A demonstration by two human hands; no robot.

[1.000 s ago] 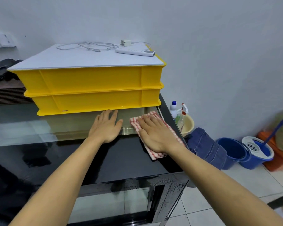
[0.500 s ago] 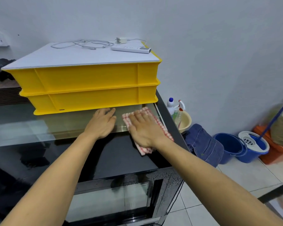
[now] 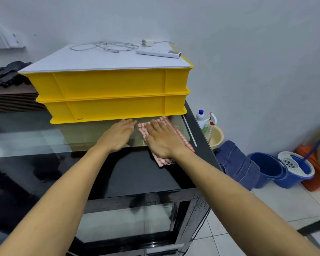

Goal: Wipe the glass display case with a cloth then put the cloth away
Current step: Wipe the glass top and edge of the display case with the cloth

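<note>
**Cloth flat under the right hand**

Head view: right hand [image 3: 162,140], its grip spread flat, presses the checked cloth [image 3: 181,137] onto the glass display case [image 3: 129,174]; its palm hides the cloth's middle. Just left, the left hand [image 3: 118,135] rests spread on the glass.

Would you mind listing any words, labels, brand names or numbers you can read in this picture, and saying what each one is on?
No text can be read.
White bottle: any label is too small to make out.
Spray bottle: label blurred.
White power strip: faint markings, unreadable.
Yellow crates: small dark mark on the lower crate, unreadable.
</note>
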